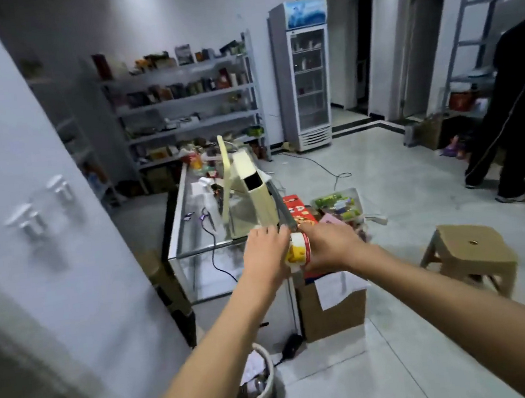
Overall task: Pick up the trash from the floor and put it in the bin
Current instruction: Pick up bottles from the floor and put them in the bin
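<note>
Both hands are holding a red-and-yellow printed cup (pixel 298 249), its lettering too blurred to read, left grip (pixel 265 251) and right grip (pixel 332 245) curling around it, bin (pixel 268 361) far below.

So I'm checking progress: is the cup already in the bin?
No, both the left hand and right hand hold the cup up, well above the bin on the floor.

One paper cup (pixel 298 249), white with a red rim band and yellow print, lies on its side in the air above a cardboard box. The bin (pixel 266 391), round and pale-rimmed, stands on the floor below, part-filled with white waste.
</note>
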